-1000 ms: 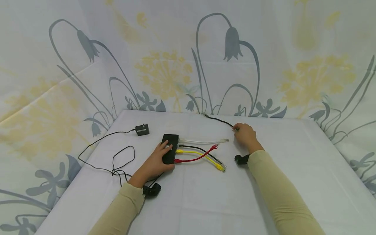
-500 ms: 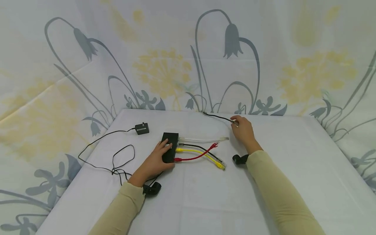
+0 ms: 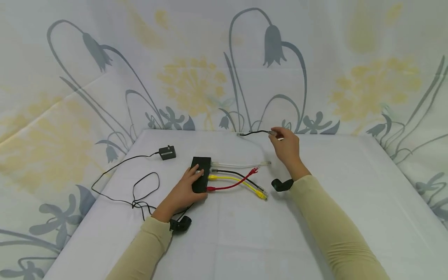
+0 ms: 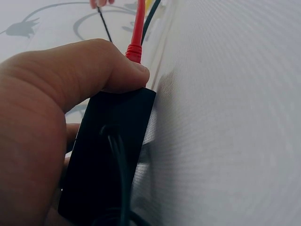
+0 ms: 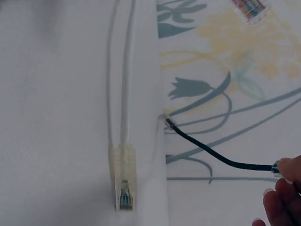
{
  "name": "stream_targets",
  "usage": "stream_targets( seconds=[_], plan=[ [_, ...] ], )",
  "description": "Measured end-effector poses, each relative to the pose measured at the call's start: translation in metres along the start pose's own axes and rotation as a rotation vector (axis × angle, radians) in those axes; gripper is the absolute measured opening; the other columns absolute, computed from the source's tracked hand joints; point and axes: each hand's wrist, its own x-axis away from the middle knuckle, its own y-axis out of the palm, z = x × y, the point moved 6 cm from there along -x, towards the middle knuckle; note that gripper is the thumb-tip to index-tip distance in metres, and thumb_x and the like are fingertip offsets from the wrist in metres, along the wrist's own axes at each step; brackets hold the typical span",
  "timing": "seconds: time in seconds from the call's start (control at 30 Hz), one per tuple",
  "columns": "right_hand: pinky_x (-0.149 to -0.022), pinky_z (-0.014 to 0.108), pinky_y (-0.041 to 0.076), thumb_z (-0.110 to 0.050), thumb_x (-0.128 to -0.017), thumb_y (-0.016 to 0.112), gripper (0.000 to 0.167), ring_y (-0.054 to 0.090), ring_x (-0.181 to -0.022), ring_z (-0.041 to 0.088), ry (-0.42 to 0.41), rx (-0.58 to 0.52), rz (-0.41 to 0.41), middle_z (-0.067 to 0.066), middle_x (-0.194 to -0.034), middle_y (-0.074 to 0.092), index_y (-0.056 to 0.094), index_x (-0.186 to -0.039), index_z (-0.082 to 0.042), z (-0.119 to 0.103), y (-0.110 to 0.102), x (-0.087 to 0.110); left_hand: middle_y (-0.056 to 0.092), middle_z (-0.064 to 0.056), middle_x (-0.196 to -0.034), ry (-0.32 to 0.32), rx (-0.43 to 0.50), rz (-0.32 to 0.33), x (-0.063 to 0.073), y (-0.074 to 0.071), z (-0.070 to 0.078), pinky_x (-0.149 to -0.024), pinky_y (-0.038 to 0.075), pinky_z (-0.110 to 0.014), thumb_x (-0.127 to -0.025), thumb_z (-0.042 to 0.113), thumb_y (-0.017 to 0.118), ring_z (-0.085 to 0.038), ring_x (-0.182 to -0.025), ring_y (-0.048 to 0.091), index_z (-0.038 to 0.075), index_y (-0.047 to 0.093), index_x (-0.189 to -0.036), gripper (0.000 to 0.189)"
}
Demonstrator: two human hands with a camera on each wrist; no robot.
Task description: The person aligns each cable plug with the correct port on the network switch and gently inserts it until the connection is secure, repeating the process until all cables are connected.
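My left hand (image 3: pixel 183 190) holds a black network switch (image 3: pixel 202 162), fingers on its top and thumb at the near end. In the left wrist view the thumb lies beside the red cable's boot (image 4: pixel 133 52), and a thin black cord (image 4: pixel 121 162) enters the switch's side. White (image 3: pixel 241 165), black (image 3: pixel 231 171), yellow (image 3: pixel 232 179) and red (image 3: pixel 229 188) Ethernet cables run rightward from the switch. Near the back edge my right hand (image 3: pixel 287 147) pinches a separate short black Ethernet cable (image 5: pixel 211 153) by one plug; its other plug (image 5: pixel 168 122) points left.
A black power adapter (image 3: pixel 167 153) sits at the back left of the white-covered table (image 3: pixel 252 237). Its thin cord (image 3: pixel 127 159) loops over the left side and passes under the left wrist. A flower-patterned curtain (image 3: pixel 196 81) hangs behind the table's back edge.
My right hand has moved back and slightly left, raising its end of the short black cable. The left hand stays on the switch. The head view has shifted slightly.
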Motion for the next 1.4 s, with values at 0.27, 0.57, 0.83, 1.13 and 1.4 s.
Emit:
stream_targets(
  seconds=[0.27,0.57,0.83,1.13,1.4],
  plan=[
    [-0.082,0.039,0.050,-0.020,-0.093,0.064,0.027,0.064,-0.099,0.028,-0.051,-0.054,0.122,0.014,-0.102,0.066,0.069,-0.117,-0.007,-0.019,-0.013,0.001,0.010,0.003,-0.164,0.013,0.006,-0.008,-0.001,-0.002,0.001,-0.114,0.023,-0.061,-0.082,0.038,0.074,-0.031,-0.152,-0.001,0.022,0.031,-0.153,0.085],
    [-0.080,0.037,0.046,-0.017,-0.094,0.063,0.026,0.062,-0.096,0.031,-0.187,-0.106,0.242,0.017,-0.106,0.065,0.068,-0.117,-0.005,-0.042,-0.026,0.004,0.011,0.002,-0.164,0.013,0.007,-0.002,-0.002,-0.002,0.001,-0.114,0.023,-0.061,-0.081,0.038,0.075,-0.031,-0.152,-0.001,0.021,0.032,-0.153,0.085],
    [-0.085,0.043,0.046,-0.020,-0.095,0.062,0.027,0.062,-0.098,0.033,-0.258,-0.055,0.260,0.017,-0.108,0.069,0.066,-0.118,-0.005,-0.049,-0.030,0.008,0.011,0.002,-0.164,0.003,0.007,-0.007,-0.001,-0.001,0.001,-0.114,0.023,-0.061,-0.081,0.037,0.075,-0.031,-0.152,0.000,0.021,0.032,-0.153,0.085],
    [-0.082,0.047,0.045,-0.017,-0.092,0.066,0.028,0.061,-0.096,0.033,-0.398,-0.037,0.315,0.018,-0.102,0.068,0.066,-0.116,-0.002,-0.058,-0.033,0.012,0.011,0.002,-0.164,0.007,0.018,-0.011,-0.001,-0.002,0.001,-0.115,0.022,-0.061,-0.081,0.038,0.074,-0.031,-0.152,-0.001,0.021,0.031,-0.153,0.085],
    [-0.076,0.043,0.049,-0.015,-0.089,0.070,0.026,0.061,-0.090,0.031,-0.443,-0.034,0.278,0.019,-0.101,0.062,0.068,-0.113,-0.004,-0.066,-0.032,0.018,0.011,0.002,-0.164,0.006,0.011,-0.007,-0.002,-0.001,0.000,-0.114,0.022,-0.061,-0.081,0.038,0.074,-0.031,-0.152,-0.001,0.022,0.032,-0.153,0.085]
  ],
)
